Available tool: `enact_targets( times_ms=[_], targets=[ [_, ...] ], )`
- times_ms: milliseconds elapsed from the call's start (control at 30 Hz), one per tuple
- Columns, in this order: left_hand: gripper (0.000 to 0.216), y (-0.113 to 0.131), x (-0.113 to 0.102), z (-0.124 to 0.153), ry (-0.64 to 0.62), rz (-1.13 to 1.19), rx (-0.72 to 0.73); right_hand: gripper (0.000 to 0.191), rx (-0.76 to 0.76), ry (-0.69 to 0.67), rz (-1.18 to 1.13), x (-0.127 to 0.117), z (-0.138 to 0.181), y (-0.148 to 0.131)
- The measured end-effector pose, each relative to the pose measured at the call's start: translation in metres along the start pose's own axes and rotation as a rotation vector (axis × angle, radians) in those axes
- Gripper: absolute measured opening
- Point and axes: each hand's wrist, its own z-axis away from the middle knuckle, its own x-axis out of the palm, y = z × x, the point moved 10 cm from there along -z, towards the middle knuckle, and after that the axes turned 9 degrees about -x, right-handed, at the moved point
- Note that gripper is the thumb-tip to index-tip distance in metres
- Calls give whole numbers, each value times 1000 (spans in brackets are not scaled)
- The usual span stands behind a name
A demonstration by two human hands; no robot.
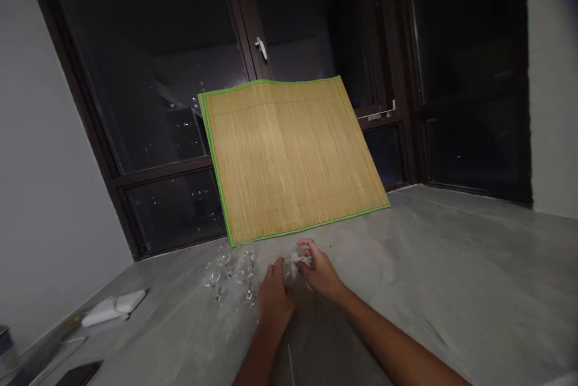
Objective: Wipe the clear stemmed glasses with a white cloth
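The right hand [321, 271] pinches a small white crumpled piece [302, 260], at six o'clock from the green-edged tan bamboo mat [293, 160]. The left hand [274, 294] curves near; its grip I cannot tell. Gentle, small movements seem best, because clear stemmed glasses [246, 270] stand at its ten o'clock, contents not visible.

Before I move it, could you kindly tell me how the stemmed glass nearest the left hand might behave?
The stemmed glass is probably fragile, given its clear, see-through body. It may tip if nudged, since its wider top stands on a narrow stem.
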Motion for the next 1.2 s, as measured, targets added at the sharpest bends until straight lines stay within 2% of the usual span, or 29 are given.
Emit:
enact_targets(
  times_ms=[267,367,567,767,900,1033,1200],
  targets=[
    [70,1,-1,2,-26,20,3,40,-73,-156,60,8,3,-16],
    [65,3,-3,5,-14,43,1,44,-61,-203,8,11,6,-20],
    [50,20,-3,14,-48,69,121,53,-33,-327,-142,37,21,-15],
    [51,13,-3,11,-52,117,87,68,75,-237,-271,35,20,-7],
    [58,15,-5,9,-34,168,152,76,172,-242,-429,30,13,-11],
    [65,16,-5,8,-28,209,211,72,185,-169,-542,20,4,-16],
    [66,21,-10,11,-17,242,238,65,213,-69,-531,16,3,-9]
  ],
)
